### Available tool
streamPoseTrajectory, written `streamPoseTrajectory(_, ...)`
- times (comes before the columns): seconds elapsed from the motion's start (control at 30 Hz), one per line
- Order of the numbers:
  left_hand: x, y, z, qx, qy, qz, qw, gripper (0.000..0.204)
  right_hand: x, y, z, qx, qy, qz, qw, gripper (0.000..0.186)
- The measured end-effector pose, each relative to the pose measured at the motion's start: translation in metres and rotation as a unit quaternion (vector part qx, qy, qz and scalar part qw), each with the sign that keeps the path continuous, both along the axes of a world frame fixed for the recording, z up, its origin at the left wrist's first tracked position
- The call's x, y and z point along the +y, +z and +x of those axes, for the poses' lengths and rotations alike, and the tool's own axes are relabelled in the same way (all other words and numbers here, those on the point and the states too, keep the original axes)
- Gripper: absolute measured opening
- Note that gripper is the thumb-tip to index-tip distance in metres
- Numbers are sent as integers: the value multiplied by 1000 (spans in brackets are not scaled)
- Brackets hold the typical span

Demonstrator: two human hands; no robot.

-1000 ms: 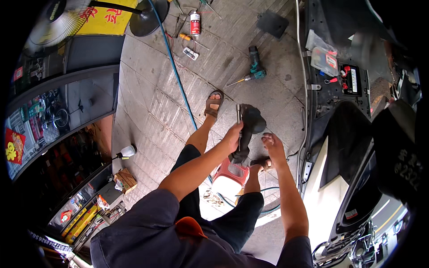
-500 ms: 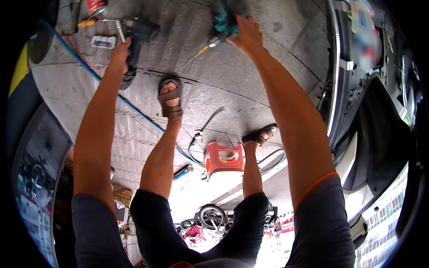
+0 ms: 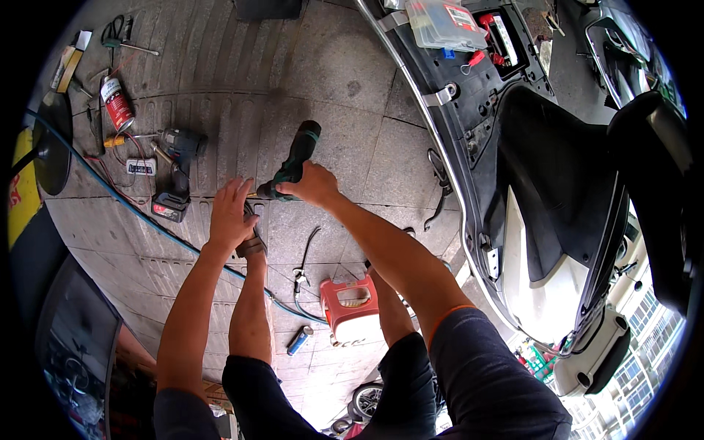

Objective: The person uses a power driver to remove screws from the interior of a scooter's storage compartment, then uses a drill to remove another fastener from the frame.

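Observation:
My right hand (image 3: pixel 312 183) grips a dark teal cordless drill (image 3: pixel 297 158), lifted over the paving with its chuck toward the left. A yellow bit (image 3: pixel 252 196) points out of the chuck. My left hand (image 3: pixel 229 216) is just left of that bit, above my left sandal (image 3: pixel 251 242), fingers stretched and slightly curved, holding nothing that I can see. A second, dark impact driver (image 3: pixel 180 154), with a battery (image 3: pixel 170 205) at its base and a metal socket piece (image 3: pixel 163 152) by its head, lies on the ground to the left.
Spray can (image 3: pixel 117 103), power strip (image 3: pixel 141 166), blue hose (image 3: pixel 169 233), fan base (image 3: pixel 53 150) and small tools at left. Red stool (image 3: pixel 348 304), blue cylinder (image 3: pixel 299 339) and black lever part (image 3: pixel 438 180) on the paving. Scooter (image 3: pixel 557 213) with open battery bay (image 3: pixel 499 44) and parts box (image 3: pixel 444 26) at right.
My left hand has let go of the dark driver, now on the ground, and moved right. My right hand has taken hold of the teal drill and lifted it toward the left hand.

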State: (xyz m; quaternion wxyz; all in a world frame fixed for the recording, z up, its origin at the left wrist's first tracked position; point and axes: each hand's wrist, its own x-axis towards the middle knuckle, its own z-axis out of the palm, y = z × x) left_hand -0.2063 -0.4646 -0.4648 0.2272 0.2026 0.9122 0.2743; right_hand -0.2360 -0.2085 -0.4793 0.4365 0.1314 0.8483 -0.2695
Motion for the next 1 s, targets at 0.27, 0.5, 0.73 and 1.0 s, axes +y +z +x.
streamPoseTrajectory(0.27,123,153,79,-112,-172,36,978,69,91,164,195,-343,-397,-264,809,87)
streamPoseTrajectory(0.5,210,362,132,-232,-194,142,943,66,227,385,269,146,91,-199,965,72)
streamPoseTrajectory(0.73,355,554,137,-228,-236,182,927,69,317,539,326,177,-142,-343,912,53)
streamPoseTrajectory(1.0,491,600,136,-239,-137,286,918,33,383,613,399,272,-461,-307,787,34)
